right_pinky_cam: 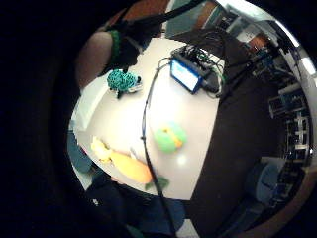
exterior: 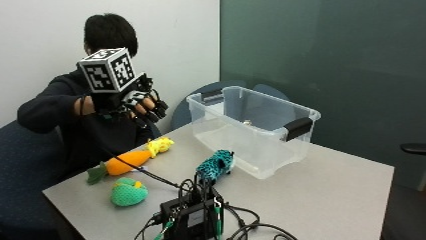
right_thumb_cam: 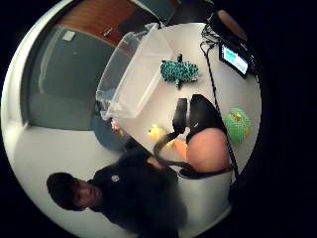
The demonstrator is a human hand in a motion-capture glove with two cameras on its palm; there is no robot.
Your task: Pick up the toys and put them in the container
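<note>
From the outside view we see the gloved right hand raised in the air above the near end of the table, well clear of everything; its fingers hang loosely curled, slightly spread, holding nothing.

The clear plastic container with black handle clips is our landmark. It sits on the table, and we make out only a small unclear speck inside. Just beside its front wall lies the teal spotted plush toy. Further from the container, toward the person, lies the orange carrot toy, with a small yellow toy touching its end nearest the container. The green round toy lies farthest from the container, near the table edge. All toys are outside the container.

A black device with cables stands in front of the teal toy; only the palm views show its lit blue screen, and we cannot read any writing on it.

The thumb-side palm view shows the container's open top from above; the little-finger-side view shows no container at all. No brand or label is legible. The carrot's leafy end is partly cut off in the little-finger-side view.
</note>
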